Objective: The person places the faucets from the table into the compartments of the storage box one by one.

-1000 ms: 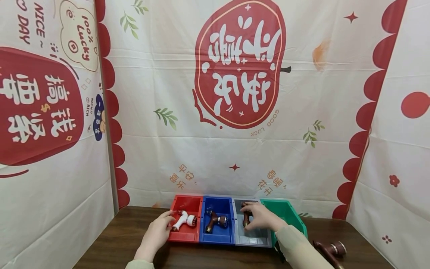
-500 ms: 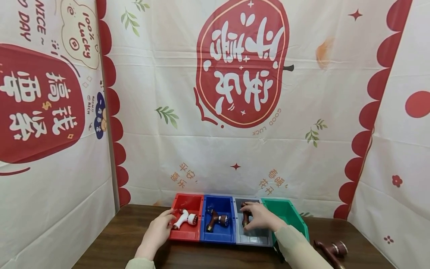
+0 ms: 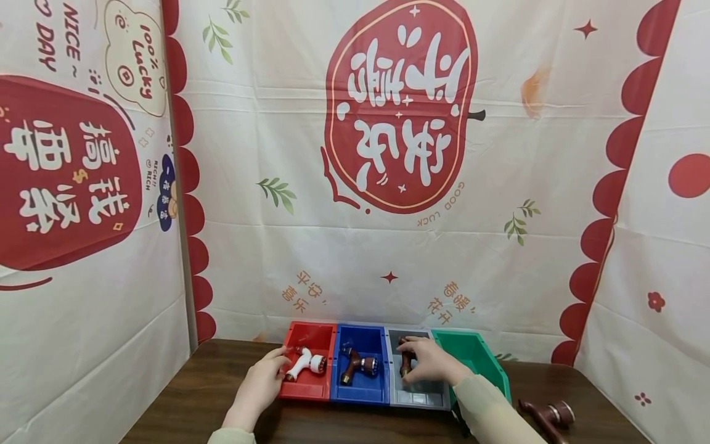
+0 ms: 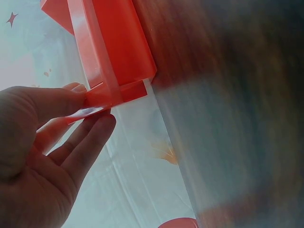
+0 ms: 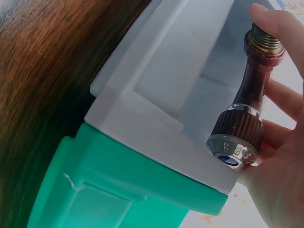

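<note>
Right hand (image 3: 435, 361): my thumb seems slightly shifted, though blurred.
Backdrop (image 3: 344, 253): slightly further right in my view.

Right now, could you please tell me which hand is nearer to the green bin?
The right hand is nearer, holding a brown tap at the grey bin beside the green bin. The left hand is at the row's other end, pinching the red bin.

Both sleeves (image 3: 490, 407) are one plain colour — a pale beige, faintly greenish.
</note>
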Tool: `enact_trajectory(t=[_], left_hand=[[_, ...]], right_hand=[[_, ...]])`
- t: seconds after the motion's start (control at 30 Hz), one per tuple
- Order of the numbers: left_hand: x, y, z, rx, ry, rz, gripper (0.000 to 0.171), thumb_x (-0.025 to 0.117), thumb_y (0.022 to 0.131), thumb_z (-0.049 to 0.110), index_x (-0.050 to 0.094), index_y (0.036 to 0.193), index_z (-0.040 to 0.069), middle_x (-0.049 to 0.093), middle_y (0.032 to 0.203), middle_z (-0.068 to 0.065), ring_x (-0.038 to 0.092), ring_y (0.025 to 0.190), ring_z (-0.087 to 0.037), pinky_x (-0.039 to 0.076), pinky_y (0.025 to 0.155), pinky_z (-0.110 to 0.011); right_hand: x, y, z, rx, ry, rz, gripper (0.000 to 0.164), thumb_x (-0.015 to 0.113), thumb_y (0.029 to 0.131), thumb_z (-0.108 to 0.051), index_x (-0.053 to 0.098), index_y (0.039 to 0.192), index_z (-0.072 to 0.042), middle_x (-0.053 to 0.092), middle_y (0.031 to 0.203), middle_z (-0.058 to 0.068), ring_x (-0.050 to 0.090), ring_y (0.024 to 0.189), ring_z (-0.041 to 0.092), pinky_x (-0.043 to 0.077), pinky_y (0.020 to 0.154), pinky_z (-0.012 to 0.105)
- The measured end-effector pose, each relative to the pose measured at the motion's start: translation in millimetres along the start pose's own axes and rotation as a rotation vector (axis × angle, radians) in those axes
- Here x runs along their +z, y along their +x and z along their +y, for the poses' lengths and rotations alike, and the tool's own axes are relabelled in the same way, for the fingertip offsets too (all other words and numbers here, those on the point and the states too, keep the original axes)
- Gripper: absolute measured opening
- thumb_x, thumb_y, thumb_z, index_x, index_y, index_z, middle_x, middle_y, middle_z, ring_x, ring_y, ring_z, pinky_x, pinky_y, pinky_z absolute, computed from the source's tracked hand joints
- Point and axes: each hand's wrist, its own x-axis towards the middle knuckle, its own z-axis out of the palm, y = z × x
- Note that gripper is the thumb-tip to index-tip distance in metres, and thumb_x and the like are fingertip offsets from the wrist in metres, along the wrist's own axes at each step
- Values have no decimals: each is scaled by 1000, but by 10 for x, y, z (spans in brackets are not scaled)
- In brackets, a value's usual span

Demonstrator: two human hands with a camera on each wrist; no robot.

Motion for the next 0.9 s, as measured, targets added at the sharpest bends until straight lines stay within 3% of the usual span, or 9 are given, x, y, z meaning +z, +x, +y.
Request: enact_trajectory(t=[0.73,0.9], left_hand=[[18,19,-24,18,-3,10,20,69,80,-6,73,96,5,62,124,-15,63,106,-32,51,87,-47],[11,9,-36,-5,-11,-6,20,69,80,-6,73,96,5,62,125,-16,63,107,-33,51,87,-49]], right_hand=[[57,14,37,19,-18,1,62,83,65,-34,68,116,-3,53,133,24,50,121,42,44,93,58],[90,22,13,35,-12,5,63,83,63,-36,68,115,-3,54,132,23,50,122,41,42,94,60]])
